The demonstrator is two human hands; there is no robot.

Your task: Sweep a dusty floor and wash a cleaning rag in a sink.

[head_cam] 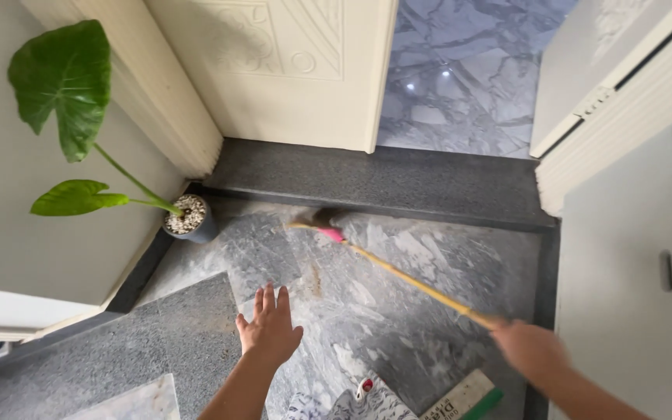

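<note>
- Your right hand (pixel 529 348) blurs, fingers wrapped around the broom (pixel 398 268) handle's near end, low by the right wall.
- The broom's long axis runs diagonally up-left; its pink-collared head points at the dark threshold step (pixel 429 183), brushing the marble floor (pixel 398 327) before it.
- Your left hand (pixel 268 327) hovers palm-down, fingers spread, holding nothing, forearm stretched forward, near the potted plant (pixel 188 216).

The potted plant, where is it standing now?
The potted plant stands on the floor at the left, in the corner by the door frame, left of the broom head.
</note>
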